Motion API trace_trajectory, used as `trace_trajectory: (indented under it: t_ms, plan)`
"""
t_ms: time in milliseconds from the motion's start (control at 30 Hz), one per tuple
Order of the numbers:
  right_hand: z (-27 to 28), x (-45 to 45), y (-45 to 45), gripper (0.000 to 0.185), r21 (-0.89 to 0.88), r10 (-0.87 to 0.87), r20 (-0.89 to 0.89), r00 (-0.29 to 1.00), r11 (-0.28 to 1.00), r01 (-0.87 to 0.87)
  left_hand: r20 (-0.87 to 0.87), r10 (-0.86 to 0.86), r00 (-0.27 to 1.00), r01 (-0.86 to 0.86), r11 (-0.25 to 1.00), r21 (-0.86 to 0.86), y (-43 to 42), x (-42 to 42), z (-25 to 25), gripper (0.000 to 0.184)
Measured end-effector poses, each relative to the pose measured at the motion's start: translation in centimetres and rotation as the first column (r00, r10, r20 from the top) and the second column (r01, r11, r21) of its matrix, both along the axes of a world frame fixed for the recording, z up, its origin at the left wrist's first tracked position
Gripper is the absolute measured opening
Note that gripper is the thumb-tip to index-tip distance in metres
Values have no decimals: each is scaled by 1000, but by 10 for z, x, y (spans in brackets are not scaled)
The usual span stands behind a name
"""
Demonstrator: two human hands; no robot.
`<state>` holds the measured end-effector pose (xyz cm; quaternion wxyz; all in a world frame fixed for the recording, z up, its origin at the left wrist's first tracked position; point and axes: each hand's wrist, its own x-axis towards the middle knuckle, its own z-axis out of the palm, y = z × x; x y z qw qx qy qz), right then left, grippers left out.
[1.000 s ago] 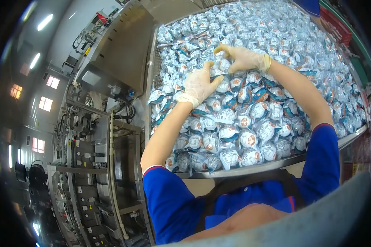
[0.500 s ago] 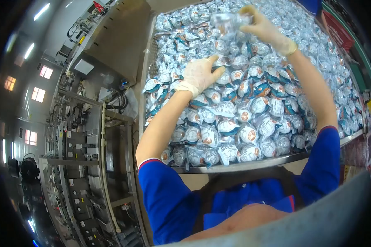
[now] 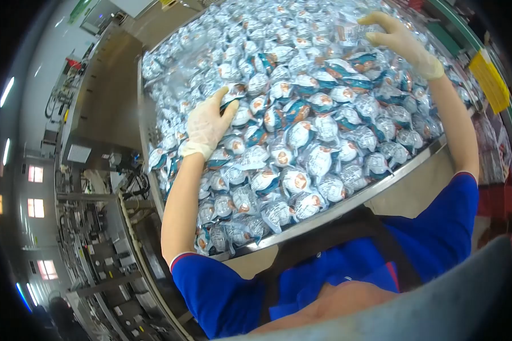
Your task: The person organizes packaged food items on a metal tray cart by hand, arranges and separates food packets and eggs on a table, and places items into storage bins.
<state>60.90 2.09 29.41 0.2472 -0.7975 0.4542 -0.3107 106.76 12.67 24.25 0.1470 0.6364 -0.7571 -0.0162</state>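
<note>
Clear-wrapped packet (image 3: 347,33) is held at the fingertips of the gloved right hand (image 3: 403,45), over the upper-right part of the packet pile (image 3: 301,134) — print blurred. Gloved left hand (image 3: 207,124) is rested on the pile, thumb and forefinger parted beside another packet (image 3: 236,90) — whether gripped, cannot be told. Pile is held on a metal-rimmed table (image 3: 337,209).

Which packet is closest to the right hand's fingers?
The blurred, clear-wrapped packet just left of the right hand's fingertips, near the picture's top; the other packets lie farther from them.
</note>
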Motion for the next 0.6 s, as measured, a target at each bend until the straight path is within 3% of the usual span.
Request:
trace_trajectory:
  t_ms: [100,300,400,533,600]
  plan:
    - [-11,-19,18,37,24,-51,135,989,999,48,8,-4,1000,4,999,-36,-2,1,-4,51]
    - [-30,-48,49,36,-120,-259,-120,958,962,245,8,-14,1000,14,997,-71,-1,0,-4,50]
    - [-46,-53,43,35,-340,-255,-167,952,922,187,-10,-10,1000,9,999,-46,0,-2,0,49]
    - [-44,-52,44,35,-285,-309,-42,950,915,285,-34,-49,998,46,995,-86,-1,-5,-1,47]
    - [-33,-45,54,34,29,-403,90,911,915,402,-38,-59,998,56,995,-81,1,-8,0,46]
